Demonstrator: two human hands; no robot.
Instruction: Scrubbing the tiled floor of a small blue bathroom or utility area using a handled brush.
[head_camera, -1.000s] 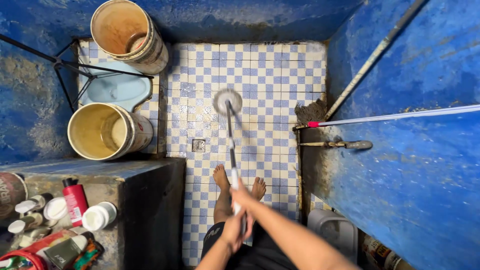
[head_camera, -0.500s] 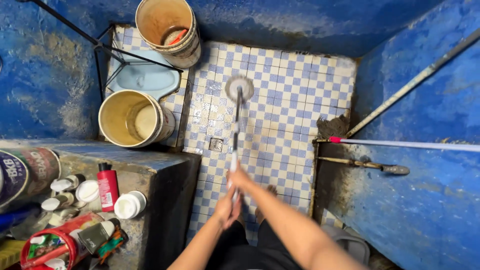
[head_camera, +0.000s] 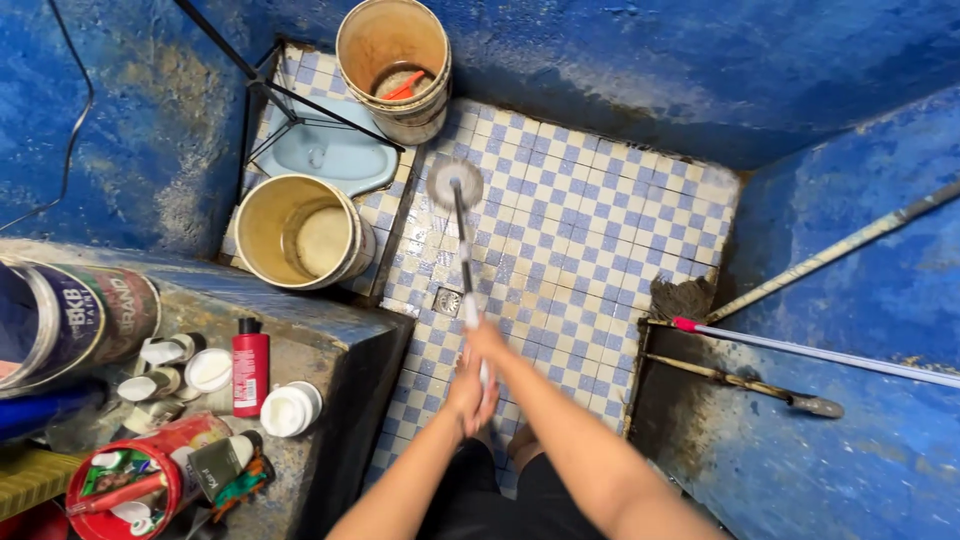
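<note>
- Blue walls stand all around a small washroom, and its floor (head_camera: 590, 230) is made of little blue and white squares.
- I see both hands wrapped tight around one long brush handle (head_camera: 463, 255).
- My right hand (head_camera: 487, 345) sits higher up the stick, closer to the brush end.
- My left hand (head_camera: 468, 395) sits just behind it, closer to my body.
- The stick runs almost straight away from me, from my hands toward the far wall.
- At its far tip is the round brush head (head_camera: 455, 185). It looks to be down on the wet tiles, well apart from my hands.
- The brush head is just beside the raised step with the pale blue squat pan (head_camera: 330, 155).
- Two dirty buckets stand on that step, the far bucket (head_camera: 395, 65) and the near bucket (head_camera: 300, 230).
- A small floor drain (head_camera: 447, 300) lies just left of the stick, near my hands.
- A ledge (head_camera: 330, 330) to my left holds bottles and a red bottle (head_camera: 250, 368).
</note>
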